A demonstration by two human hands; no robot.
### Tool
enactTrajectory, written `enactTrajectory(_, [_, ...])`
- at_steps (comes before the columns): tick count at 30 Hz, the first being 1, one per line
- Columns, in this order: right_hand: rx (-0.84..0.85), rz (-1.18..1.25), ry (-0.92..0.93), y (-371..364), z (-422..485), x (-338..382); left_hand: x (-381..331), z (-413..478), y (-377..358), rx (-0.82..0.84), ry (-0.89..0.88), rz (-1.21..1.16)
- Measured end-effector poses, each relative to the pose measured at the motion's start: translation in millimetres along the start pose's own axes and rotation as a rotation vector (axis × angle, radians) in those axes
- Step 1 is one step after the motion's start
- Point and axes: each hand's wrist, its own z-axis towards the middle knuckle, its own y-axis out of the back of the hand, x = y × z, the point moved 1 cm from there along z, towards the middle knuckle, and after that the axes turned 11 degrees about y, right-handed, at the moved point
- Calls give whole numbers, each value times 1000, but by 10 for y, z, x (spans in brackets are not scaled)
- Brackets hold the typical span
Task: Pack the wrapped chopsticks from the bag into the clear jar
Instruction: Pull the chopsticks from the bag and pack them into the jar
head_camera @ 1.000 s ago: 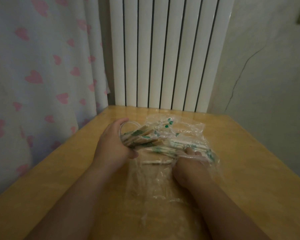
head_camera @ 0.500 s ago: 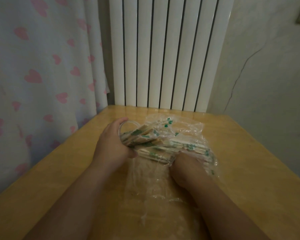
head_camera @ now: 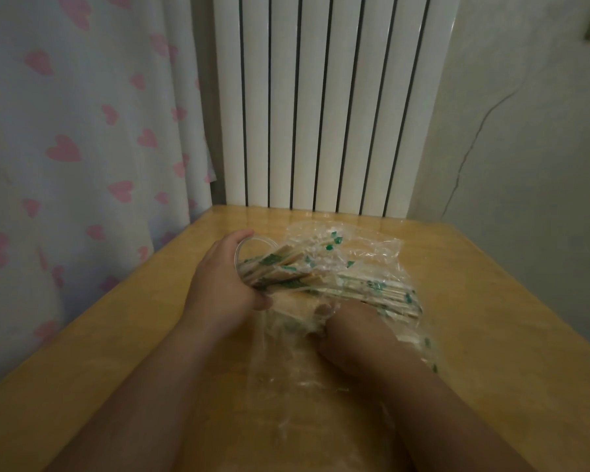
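Observation:
My left hand (head_camera: 218, 287) grips the clear jar (head_camera: 249, 253), which lies tilted with its mouth toward the right and holds several wrapped chopsticks (head_camera: 283, 267) with green print. My right hand (head_camera: 348, 328) is inside the crumpled clear plastic bag (head_camera: 372, 253), fingers closed around a bundle of wrapped chopsticks (head_camera: 372, 291) just right of the jar's mouth. The fingertips are hidden by the plastic and the wrappers.
A wooden table (head_camera: 116, 352) carries everything; its edges run close on the left and right. A white radiator (head_camera: 321, 103) stands behind the far edge, a heart-patterned curtain (head_camera: 82, 148) hangs at the left, a bare wall at the right.
My right hand has slid left inside the bag, bringing the chopstick bundle closer to the jar's mouth. My left hand and the jar have stayed in place.

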Motion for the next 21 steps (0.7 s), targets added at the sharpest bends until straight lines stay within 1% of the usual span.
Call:
enactTrajectory(4, [62,-19,49,61,-67,36,1,-11,7,-6,11,-8])
enactTrajectory(8, [13,-81,96,188,-104,111,0,-14,10,2,16,-13])
enactTrajectory(11, [-14,-83,92,238,-144,159,0,-13,6,2,14,-9])
enactTrajectory(15, [-38,-102,147,330,-261,247,-1,-14,8,-9,21,-3])
enactTrajectory(17, [-86,-155,182,442,-344,307,0,-8,8,-14,22,-1])
enactTrajectory(21, [-388,-255,264,608,-460,400,-4,26,23,12,10,-11])
